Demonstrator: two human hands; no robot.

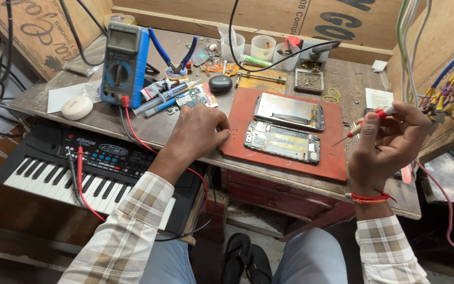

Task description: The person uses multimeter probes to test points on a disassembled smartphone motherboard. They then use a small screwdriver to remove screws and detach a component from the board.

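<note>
Bench is pretty crowded: a blue multimeter [124,63] at the back left with its red lead trailing over a small keyboard [80,168], blue-handled pliers [174,55] and plastic cups [262,47] behind. An opened phone [282,142] and its screen panel [289,111] lie on the red mat [285,160]. Left hand [198,131] is curled, fingertips at the mat's left edge, holding nothing I can see. Right hand [390,142] is closed around a red-and-white screwdriver [366,123], raised just right of the phone.

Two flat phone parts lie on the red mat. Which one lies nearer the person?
The opened phone body with exposed circuitry lies nearer; the shiny screen panel lies behind it on the red mat.
</note>
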